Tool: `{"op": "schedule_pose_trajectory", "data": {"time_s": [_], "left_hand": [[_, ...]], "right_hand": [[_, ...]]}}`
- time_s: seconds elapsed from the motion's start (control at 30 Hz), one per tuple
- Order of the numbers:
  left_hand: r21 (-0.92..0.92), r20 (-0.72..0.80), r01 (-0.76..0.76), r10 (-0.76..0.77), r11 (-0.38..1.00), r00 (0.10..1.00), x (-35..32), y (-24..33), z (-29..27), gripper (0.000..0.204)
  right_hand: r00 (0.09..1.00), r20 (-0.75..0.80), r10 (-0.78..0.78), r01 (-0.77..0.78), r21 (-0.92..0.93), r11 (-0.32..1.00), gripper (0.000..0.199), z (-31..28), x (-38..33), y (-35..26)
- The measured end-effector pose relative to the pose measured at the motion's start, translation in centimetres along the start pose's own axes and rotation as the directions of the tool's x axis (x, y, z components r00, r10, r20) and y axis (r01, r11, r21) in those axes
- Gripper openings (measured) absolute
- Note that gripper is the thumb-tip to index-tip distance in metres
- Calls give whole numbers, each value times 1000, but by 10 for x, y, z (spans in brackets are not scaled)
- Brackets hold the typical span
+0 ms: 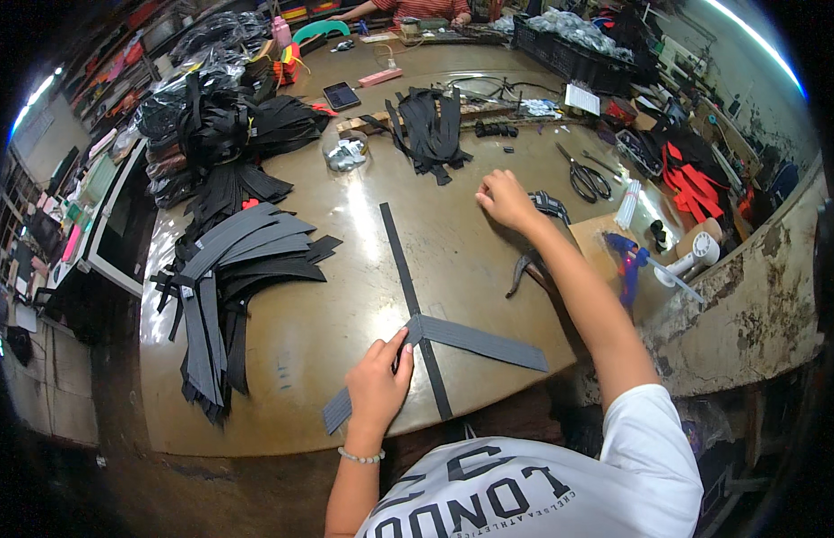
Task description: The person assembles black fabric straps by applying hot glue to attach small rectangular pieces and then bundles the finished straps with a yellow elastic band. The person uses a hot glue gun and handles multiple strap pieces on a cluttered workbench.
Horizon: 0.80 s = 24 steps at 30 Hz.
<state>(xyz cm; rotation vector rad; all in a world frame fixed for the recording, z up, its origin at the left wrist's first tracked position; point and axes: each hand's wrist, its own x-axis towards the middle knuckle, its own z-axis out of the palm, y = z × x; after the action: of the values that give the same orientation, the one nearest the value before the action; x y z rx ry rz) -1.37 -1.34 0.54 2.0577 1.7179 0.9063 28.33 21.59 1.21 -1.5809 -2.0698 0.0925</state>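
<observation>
Wht tee [542, 489], L grip [381, 372] half-curled on ribbed gry strap [484, 343], R grip [505, 197] curled, both holds unclear

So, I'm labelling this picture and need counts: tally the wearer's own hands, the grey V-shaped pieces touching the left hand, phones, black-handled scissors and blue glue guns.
Own hands: 2 (left hand, right hand)
Grey V-shaped piece at the left hand: 1
Phone: 1
Black-handled scissors: 1
Blue glue gun: 1
Total: 6
</observation>
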Motion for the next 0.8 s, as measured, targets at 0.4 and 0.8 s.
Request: {"op": "schedule_pose_trajectory", "data": {"time_s": [0.4,0.8], "left_hand": [[-156,-38,79,-86,985,996,-35,13,-20,24],[-661,275,465,-387,588,880,-48,23,-37,12]], "right_hand": [[947,288,142,-314,742,592,15,-40,-206,-178],[920,386,66,-375,822,429,18,-35,-213,-204]]}}
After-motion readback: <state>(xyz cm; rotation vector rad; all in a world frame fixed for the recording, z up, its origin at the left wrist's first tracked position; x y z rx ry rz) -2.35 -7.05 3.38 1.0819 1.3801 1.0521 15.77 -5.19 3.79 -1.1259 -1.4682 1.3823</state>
